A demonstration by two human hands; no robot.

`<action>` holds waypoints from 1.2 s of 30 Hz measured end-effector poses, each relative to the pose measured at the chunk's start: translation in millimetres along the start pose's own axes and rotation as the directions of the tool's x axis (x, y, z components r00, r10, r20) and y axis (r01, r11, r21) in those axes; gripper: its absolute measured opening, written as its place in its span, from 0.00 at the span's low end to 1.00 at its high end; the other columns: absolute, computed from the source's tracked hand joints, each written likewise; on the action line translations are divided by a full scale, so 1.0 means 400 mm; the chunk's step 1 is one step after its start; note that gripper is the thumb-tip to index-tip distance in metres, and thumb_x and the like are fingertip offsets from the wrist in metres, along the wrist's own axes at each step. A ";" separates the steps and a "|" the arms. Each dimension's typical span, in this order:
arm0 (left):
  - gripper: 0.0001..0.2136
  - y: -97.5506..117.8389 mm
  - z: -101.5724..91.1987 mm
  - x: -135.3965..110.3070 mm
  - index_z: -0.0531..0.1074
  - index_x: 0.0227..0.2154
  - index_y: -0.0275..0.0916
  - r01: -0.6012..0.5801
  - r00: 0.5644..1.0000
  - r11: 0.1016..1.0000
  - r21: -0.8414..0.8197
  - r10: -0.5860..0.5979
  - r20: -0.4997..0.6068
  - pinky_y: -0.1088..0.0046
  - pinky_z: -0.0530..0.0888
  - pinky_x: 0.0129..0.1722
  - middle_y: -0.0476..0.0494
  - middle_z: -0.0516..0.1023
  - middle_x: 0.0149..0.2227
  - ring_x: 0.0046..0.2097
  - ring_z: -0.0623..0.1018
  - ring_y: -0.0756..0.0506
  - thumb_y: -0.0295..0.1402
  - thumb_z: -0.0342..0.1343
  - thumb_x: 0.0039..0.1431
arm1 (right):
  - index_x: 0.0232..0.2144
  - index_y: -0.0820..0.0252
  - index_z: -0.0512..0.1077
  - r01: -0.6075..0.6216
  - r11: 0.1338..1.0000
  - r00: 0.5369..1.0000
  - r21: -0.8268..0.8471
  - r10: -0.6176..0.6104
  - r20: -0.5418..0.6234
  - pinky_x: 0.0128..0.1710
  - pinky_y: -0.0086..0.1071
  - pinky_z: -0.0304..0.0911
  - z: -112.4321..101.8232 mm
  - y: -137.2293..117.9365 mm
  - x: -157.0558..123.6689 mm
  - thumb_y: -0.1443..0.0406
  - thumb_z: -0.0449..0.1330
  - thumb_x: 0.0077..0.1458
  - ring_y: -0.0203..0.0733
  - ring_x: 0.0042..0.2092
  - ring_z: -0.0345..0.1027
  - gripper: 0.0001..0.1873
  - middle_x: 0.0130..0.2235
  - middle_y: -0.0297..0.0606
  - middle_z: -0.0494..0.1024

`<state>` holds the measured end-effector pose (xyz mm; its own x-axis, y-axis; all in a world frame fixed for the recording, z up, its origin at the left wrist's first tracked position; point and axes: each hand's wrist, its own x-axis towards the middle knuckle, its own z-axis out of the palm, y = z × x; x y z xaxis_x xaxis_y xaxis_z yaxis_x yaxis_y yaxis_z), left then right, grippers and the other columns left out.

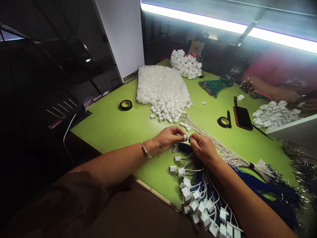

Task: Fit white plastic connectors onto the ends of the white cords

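Observation:
My left hand pinches a small white connector housing between thumb and fingertips. Against it, my right hand is closed on the end of a thin wire, mostly hidden by the fingers. Below my hands lie blue wires with bare metal terminals. Several finished-looking white housings with white and blue wires are heaped at the near edge, under my right forearm. A long bundle of white wires runs behind my right hand. Loose white housings spill from a clear plastic bag beyond my hands.
On the green table lie a roll of black tape, another tape roll and a phone. Green wires and a pile of white housings lie at the back. A person in pink is across the table.

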<state>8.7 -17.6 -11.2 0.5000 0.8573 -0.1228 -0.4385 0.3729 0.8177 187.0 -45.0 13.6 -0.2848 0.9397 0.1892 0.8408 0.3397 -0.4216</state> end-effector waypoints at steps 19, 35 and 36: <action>0.03 -0.002 0.017 0.003 0.72 0.24 0.32 -0.196 0.967 0.868 0.456 0.248 -0.055 0.74 0.71 0.37 0.46 0.75 0.27 0.31 0.73 0.52 0.24 0.60 0.44 | 0.20 0.61 0.73 -0.235 0.912 0.972 0.337 0.231 0.053 0.23 0.26 0.56 -0.004 -0.004 0.006 0.67 0.54 0.43 0.34 0.22 0.62 0.08 0.18 0.32 0.71; 0.04 0.005 0.084 -0.083 0.75 0.30 0.36 -0.636 0.755 0.545 0.546 0.291 0.588 0.75 0.74 0.42 0.41 0.78 0.35 0.38 0.77 0.49 0.26 0.55 0.54 | 0.28 0.60 0.75 -0.185 0.921 0.982 0.342 0.161 0.098 0.30 0.29 0.59 -0.042 0.013 0.025 0.64 0.55 0.47 0.36 0.29 0.66 0.09 0.27 0.35 0.75; 0.05 0.000 0.098 -0.099 0.75 0.31 0.38 -0.683 0.675 0.521 0.513 0.181 0.715 0.76 0.73 0.44 0.42 0.78 0.37 0.40 0.77 0.49 0.27 0.54 0.55 | 0.30 0.58 0.75 -0.141 0.961 0.988 0.238 0.121 0.096 0.31 0.29 0.59 -0.034 0.009 0.024 0.64 0.56 0.48 0.37 0.31 0.67 0.09 0.29 0.36 0.76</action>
<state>18.1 -65.3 15.8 0.7923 0.3924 0.4673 -0.1868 -0.5730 0.7980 193.5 -35.3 25.8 -0.2235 0.9734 0.0508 0.7388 0.2032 -0.6425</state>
